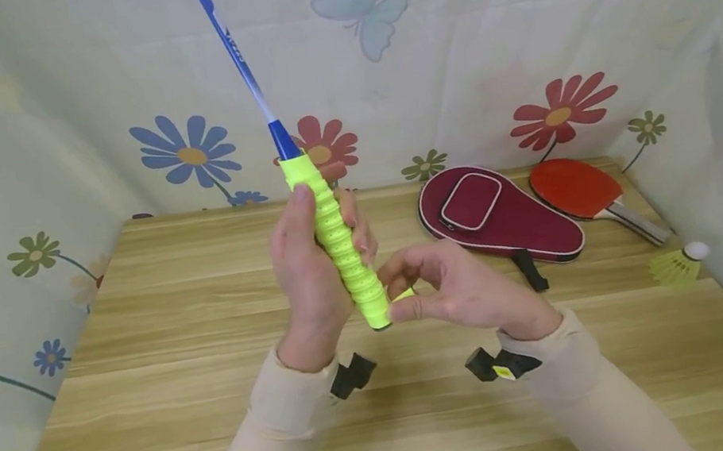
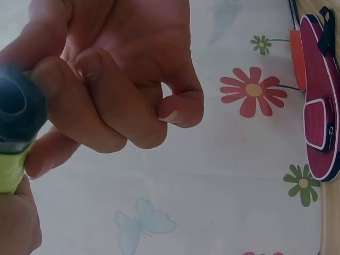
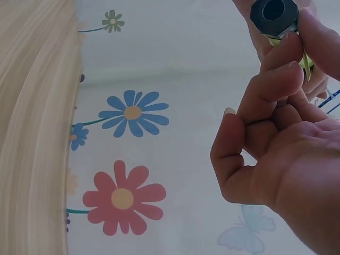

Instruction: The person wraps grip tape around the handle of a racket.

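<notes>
A badminton racket (image 1: 235,50) with a blue shaft is held tilted above the table, its head beyond the top of the head view. My left hand (image 1: 308,271) grips its ridged neon-yellow handle (image 1: 338,239), thumb lying along the wrap. At the handle's lower end, my right hand (image 1: 455,285) pinches a short loose yellow strip of grip tape (image 1: 406,294) between thumb and index finger. The strip shows as a thin edge beside the thumb in the right wrist view. Both wrist views show the dark butt cap (image 3: 274,16) close up.
On the wooden table (image 1: 156,334), a maroon paddle case (image 1: 520,218) with a black strap lies at the back right. Beside it are a red table tennis paddle (image 1: 572,187) and a yellow shuttlecock (image 1: 677,266). A flower-printed curtain (image 1: 511,5) surrounds the table.
</notes>
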The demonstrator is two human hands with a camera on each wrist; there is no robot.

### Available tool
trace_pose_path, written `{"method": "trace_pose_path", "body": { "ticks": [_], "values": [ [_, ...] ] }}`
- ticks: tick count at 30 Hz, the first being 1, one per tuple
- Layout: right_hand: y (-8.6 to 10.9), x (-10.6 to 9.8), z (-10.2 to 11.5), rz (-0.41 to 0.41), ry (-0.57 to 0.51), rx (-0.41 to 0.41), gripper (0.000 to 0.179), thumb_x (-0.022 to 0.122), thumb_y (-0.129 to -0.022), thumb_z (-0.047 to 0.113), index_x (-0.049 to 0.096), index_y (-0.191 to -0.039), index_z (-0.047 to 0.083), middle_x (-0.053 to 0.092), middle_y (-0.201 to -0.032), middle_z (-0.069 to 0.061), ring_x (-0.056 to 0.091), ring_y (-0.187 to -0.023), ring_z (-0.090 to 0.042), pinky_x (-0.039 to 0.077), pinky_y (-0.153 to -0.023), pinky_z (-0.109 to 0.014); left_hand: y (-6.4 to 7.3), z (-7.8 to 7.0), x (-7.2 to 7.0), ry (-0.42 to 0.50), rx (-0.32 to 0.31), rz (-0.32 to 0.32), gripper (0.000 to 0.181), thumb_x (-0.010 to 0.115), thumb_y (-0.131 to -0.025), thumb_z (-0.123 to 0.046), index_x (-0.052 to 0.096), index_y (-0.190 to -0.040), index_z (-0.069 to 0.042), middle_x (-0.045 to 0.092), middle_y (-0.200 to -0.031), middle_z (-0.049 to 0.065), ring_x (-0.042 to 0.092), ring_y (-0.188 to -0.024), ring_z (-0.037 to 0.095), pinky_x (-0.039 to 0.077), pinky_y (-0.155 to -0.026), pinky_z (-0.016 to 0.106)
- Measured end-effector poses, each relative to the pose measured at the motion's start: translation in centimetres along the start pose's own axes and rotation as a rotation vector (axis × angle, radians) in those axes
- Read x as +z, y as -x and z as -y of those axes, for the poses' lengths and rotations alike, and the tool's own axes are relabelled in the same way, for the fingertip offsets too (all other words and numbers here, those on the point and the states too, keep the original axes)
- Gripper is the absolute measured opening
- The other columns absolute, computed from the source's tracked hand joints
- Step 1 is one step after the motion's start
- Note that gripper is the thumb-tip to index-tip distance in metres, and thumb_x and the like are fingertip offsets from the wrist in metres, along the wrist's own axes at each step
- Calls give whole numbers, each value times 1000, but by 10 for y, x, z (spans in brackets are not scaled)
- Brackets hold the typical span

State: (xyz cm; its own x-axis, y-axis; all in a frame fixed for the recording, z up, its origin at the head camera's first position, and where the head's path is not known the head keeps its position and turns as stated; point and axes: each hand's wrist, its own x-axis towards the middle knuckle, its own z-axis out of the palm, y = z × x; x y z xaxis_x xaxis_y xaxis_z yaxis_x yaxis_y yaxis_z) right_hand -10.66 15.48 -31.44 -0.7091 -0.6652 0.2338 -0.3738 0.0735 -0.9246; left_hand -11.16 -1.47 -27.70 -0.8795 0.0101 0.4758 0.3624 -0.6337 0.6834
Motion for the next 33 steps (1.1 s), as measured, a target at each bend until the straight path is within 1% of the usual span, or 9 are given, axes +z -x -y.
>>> {"method": "trace_pose_path", "body": {
  "ticks": [3,6,7,10,12,16,19,26,33],
  "values": [
    [-1,0,-1,17,-15,-15,26,76,-83,3,67,-108,2,69,-93,-5,63,-85,-25,52,-76,-35,-2,1,-2,50,-8,15,41,59,-96,-43,45,-106,-6,48,-64,1,47,-45,12,39,-37,23],
    [-1,1,-1,6,-21,-25,23,75,-83,2,67,-105,2,69,-91,-6,63,-84,-25,52,-78,-35,-2,3,-4,53,-3,-26,48,73,-85,-41,42,-105,-10,51,-67,2,50,-49,13,43,-40,23],
    [-1,2,-1,-3,-24,-26,22,75,-83,2,67,-104,2,69,-90,-6,63,-84,-25,51,-78,-35,-3,3,-4,38,8,-50,47,74,-85,-38,42,-105,-9,52,-69,3,52,-52,14,45,-43,23],
    [-1,5,-1,-36,-19,-13,21,75,-83,2,67,-102,3,69,-89,-6,63,-83,-24,50,-80,-35,-3,4,-5,-23,38,-119,40,73,-87,-34,46,-105,-10,55,-74,3,53,-57,15,48,-49,23],
    [-2,6,-2,-56,-13,-4,21,76,-82,3,67,-101,3,68,-88,-5,63,-83,-24,50,-79,-36,-3,4,-5,-56,62,-140,39,74,-87,-35,50,-104,-9,55,-75,4,53,-59,15,48,-50,23],
    [-2,8,-1,-76,-8,9,22,77,-81,4,68,-101,5,68,-88,-5,62,-83,-24,49,-79,-36,-3,5,-5,-78,104,-141,39,75,-85,-37,54,-102,-8,55,-72,4,52,-55,15,46,-47,23],
    [-2,7,-1,-76,-3,18,22,78,-81,5,68,-102,6,68,-88,-4,62,-84,-25,49,-80,-36,-4,5,-5,-63,120,-147,38,75,-85,-37,57,-101,-8,55,-71,3,52,-54,14,46,-47,23],
    [-1,5,0,-41,6,3,22,75,-84,5,67,-105,7,68,-91,-3,61,-86,-24,48,-85,-38,-3,4,-7,-60,120,-164,38,75,-85,-38,60,-100,-7,54,-70,4,52,-54,14,47,-47,23],
    [0,5,1,-44,16,-23,23,76,-83,4,67,-105,8,67,-91,-2,58,-84,-23,48,-81,-35,-3,3,-6,-74,112,-159,40,75,-85,-40,62,-102,-5,55,-69,5,53,-54,15,47,-47,24]
  ]
}}
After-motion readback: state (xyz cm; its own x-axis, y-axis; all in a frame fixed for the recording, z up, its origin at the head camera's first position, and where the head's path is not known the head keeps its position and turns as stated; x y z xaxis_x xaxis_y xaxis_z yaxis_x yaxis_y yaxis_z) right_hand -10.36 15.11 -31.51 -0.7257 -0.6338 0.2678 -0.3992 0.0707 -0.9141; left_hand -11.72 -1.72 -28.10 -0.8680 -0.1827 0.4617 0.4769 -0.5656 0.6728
